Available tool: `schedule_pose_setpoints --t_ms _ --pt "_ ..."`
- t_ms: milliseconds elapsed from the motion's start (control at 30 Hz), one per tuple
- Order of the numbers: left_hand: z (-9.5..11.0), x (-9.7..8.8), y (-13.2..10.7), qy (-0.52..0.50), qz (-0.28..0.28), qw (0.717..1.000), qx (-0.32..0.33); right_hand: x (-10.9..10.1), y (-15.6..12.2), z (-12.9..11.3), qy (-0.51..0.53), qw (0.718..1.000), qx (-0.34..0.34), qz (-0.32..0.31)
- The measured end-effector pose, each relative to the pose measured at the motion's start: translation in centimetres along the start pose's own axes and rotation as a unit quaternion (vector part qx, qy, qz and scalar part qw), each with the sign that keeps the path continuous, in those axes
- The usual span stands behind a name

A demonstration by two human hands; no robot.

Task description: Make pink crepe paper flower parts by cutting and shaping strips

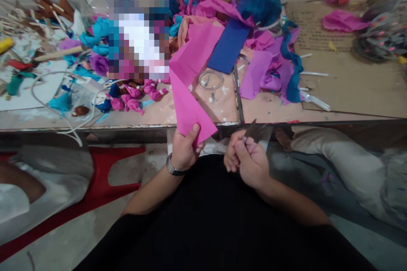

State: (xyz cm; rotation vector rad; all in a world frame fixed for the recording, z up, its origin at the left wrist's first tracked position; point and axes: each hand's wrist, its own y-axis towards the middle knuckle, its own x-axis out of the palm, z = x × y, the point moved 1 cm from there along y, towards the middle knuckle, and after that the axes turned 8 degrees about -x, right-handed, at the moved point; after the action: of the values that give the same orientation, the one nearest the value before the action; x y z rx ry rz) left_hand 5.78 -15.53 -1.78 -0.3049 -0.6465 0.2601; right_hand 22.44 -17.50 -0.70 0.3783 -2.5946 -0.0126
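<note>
My left hand [186, 149], with a watch on its wrist, grips the lower end of a long pink crepe paper strip [190, 110] between thumb and fingers. The strip is folded and runs up over the table edge onto the tabletop. Closed around dark-bladed scissors [254, 132], my right hand [249, 159] is to the right of the paper, apart from it. The blades point up, towards the table edge; the handles are mostly hidden by the fingers.
On the table lie a dark blue rectangle [229, 46], a clear ring [211, 80], purple paper [259, 72], small pink bundles [130, 97] and a white cable [92, 112]. Cardboard [343, 76] lies at right. People sit on both sides; a red chair [98, 169] stands at left.
</note>
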Motion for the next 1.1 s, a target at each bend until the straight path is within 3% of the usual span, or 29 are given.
schedule_pose_setpoints --t_ms 67,233,500,633,733,800,900,933,1033,1100 --pt "-0.7 0.1 -0.1 0.010 0.002 1.000 -0.004 -0.5 0.9 -0.2 -0.068 0.995 -0.058 0.038" --pt "-1.9 0.2 -0.3 0.034 0.005 0.999 -0.011 -0.9 2.2 -1.0 -0.258 0.960 -0.106 0.030" --pt "-2.4 -0.1 -0.1 0.073 0.006 0.997 -0.021 -0.5 2.1 -0.8 -0.348 0.921 -0.168 0.055" --pt "-3.2 -0.8 0.1 0.087 -0.026 0.996 0.008 -0.5 2.3 -1.3 -0.381 0.903 -0.192 0.051" --pt "-2.6 -2.1 0.3 0.121 -0.106 0.987 0.022 -0.7 2.4 -1.7 -0.400 0.887 -0.222 0.055" --pt "-1.0 -3.1 0.2 0.198 -0.204 0.959 0.011 -1.1 2.3 -2.1 -0.413 0.874 -0.248 0.061" --pt "2.8 -4.1 -0.4 0.413 -0.327 0.850 0.010 -1.9 2.2 -2.9 -0.446 0.840 -0.302 0.057" --pt "4.1 -4.0 -0.6 0.472 -0.334 0.814 0.049 -2.1 2.1 -3.3 -0.461 0.825 -0.324 0.051" --pt "7.1 -2.4 -1.1 0.509 -0.249 0.770 0.293 -2.6 2.2 -4.4 -0.503 0.777 -0.378 0.022" --pt "7.7 -0.6 -1.1 0.529 -0.217 0.693 0.440 -2.7 2.3 -5.2 -0.531 0.749 -0.396 -0.017"
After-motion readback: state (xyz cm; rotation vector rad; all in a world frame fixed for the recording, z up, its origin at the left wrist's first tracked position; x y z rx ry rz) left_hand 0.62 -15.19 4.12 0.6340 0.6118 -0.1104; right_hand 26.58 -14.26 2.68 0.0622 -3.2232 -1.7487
